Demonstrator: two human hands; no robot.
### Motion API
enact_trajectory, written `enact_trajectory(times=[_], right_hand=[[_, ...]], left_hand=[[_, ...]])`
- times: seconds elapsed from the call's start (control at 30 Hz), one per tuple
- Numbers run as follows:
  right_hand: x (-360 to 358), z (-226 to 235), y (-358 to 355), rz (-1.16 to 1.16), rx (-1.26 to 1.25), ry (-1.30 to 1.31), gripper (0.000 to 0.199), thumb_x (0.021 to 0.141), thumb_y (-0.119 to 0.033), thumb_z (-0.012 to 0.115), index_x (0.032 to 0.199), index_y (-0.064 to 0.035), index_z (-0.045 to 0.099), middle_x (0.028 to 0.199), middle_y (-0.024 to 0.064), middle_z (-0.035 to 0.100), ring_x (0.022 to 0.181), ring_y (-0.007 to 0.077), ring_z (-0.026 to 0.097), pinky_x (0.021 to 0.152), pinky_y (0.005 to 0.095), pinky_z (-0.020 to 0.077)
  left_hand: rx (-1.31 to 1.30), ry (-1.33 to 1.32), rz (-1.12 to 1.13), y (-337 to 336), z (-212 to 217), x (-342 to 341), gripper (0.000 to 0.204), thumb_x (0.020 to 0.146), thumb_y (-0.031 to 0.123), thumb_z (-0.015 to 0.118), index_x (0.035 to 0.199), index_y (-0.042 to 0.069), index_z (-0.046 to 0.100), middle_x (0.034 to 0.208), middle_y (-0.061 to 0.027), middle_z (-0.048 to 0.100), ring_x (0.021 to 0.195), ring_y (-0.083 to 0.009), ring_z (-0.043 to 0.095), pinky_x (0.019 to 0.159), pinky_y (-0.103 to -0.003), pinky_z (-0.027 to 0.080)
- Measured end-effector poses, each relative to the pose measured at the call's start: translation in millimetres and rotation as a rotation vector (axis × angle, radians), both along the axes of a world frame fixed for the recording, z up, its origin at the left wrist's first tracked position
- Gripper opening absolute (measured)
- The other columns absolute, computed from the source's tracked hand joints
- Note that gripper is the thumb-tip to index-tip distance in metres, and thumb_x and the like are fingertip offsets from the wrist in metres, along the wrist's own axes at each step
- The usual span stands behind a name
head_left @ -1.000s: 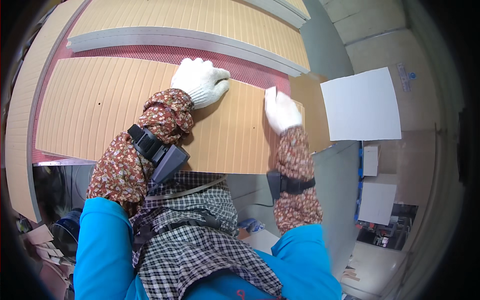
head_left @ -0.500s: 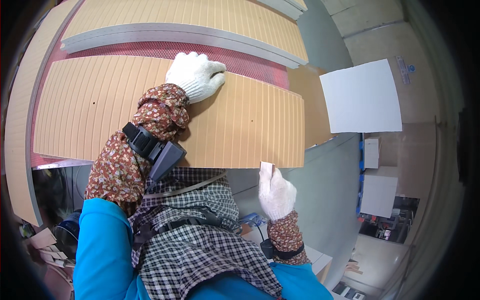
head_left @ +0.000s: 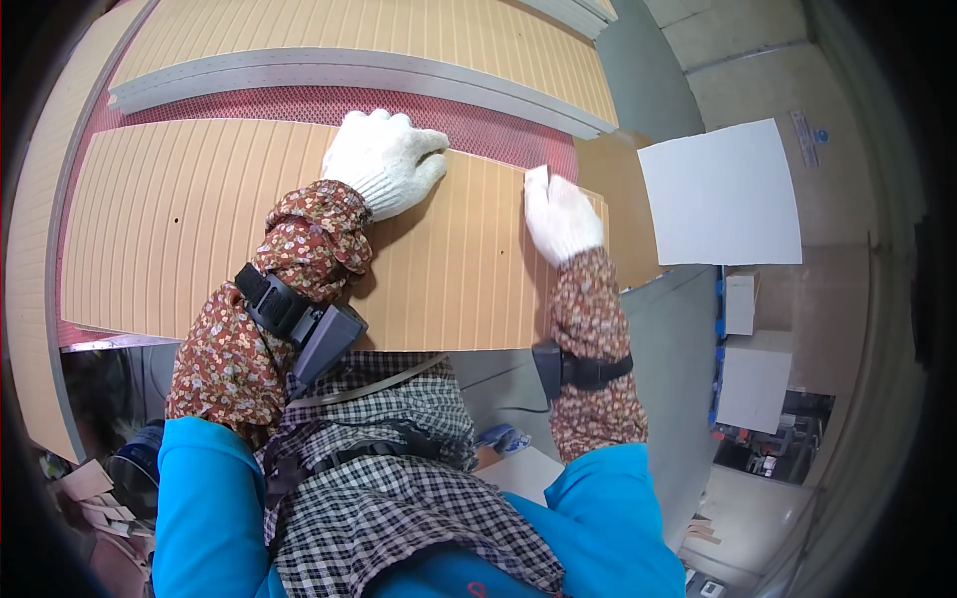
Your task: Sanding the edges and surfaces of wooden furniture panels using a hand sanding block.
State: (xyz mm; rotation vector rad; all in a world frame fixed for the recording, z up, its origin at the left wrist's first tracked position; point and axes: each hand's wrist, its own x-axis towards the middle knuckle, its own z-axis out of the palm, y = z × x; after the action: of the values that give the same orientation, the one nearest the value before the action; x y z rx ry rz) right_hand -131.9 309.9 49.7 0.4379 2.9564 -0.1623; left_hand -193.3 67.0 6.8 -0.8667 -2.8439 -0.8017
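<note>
**Both palms down on the grooved board**

While both my gloved hands lie on it, the grooved tan board point(head_left: 199, 229) rests across the red mesh bed point(head_left: 299, 105) of the work table, its near edge overhanging toward my body. My left hand point(head_left: 384, 159) is spread flat at the far long edge, fingers splayed and curling slightly over that edge onto the mesh. My right hand point(head_left: 558, 214) lies flat near the right end, fingers pressed together and pointing away from me; neither hand pinches anything.

I judge the step in hand to be seating or squaring the board on the bed. The next move, as I read it, calls for even pressure from both palms so the board slides without skewing, and for keeping my left fingertips from catching between the board's edge and the grey rail point(head_left: 349, 72) beyond.

Hard to make out: my chest and checked scarf point(head_left: 399, 488) cover the near edge's middle, my right hand hides the board's far right corner, and whether the board touches the brown sheet point(head_left: 613, 189) beside it I cannot tell. A white panel point(head_left: 718, 194) lies farther right.
</note>
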Motion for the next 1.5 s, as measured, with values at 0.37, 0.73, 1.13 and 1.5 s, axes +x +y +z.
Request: enact_trajectory(times=[0.37, 0.73, 1.13, 1.5], right_hand=[[32, 13, -18, -0.033, 0.008, -0.050, 0.064, 0.110, -0.048, 0.027, 0.114, -0.0012, 0.070, 0.116, 0.0266, 0.072, 0.109, 0.0471, 0.068, 0.098, 0.0579, 0.0520], [207, 12, -56, 0.078, 0.030, 0.045, 0.029, 0.106, -0.029, 0.055, 0.124, -0.0073, 0.063, 0.088, 0.0199, 0.071, 0.070, 0.0395, 0.071, 0.064, 0.0502, 0.0578], [192, 8, -61, 0.160, 0.093, 0.043, 0.024, 0.107, -0.026, 0.053, 0.120, -0.0089, 0.064, 0.084, 0.0178, 0.072, 0.068, 0.0403, 0.070, 0.060, 0.0515, 0.0565], [25, -4, -27, 0.022, -0.004, 0.033, 0.064, 0.110, -0.047, 0.027, 0.108, -0.0015, 0.072, 0.108, 0.0326, 0.071, 0.107, 0.0494, 0.069, 0.098, 0.0590, 0.0515]], left_hand=[[0.022, 0.036, 0.008, -2, -3, 3, 0.035, 0.097, 0.039, 0.060, 0.117, 0.017, 0.079, 0.096, -0.0169, 0.075, 0.096, -0.0353, 0.070, 0.092, -0.050, 0.051], [-0.040, 0.002, 0.014, -4, -4, 0, 0.038, 0.099, 0.040, 0.054, 0.118, 0.020, 0.079, 0.102, -0.0146, 0.078, 0.099, -0.0323, 0.072, 0.092, -0.048, 0.050], [-0.027, 0.021, 0.018, -6, -3, 1, 0.038, 0.098, 0.039, 0.057, 0.119, 0.017, 0.079, 0.097, -0.0176, 0.075, 0.097, -0.0347, 0.071, 0.091, -0.050, 0.053], [-0.023, -0.008, 0.022, -4, -2, 2, 0.036, 0.099, 0.038, 0.056, 0.118, 0.018, 0.079, 0.098, -0.0169, 0.076, 0.097, -0.0332, 0.071, 0.090, -0.049, 0.050]])
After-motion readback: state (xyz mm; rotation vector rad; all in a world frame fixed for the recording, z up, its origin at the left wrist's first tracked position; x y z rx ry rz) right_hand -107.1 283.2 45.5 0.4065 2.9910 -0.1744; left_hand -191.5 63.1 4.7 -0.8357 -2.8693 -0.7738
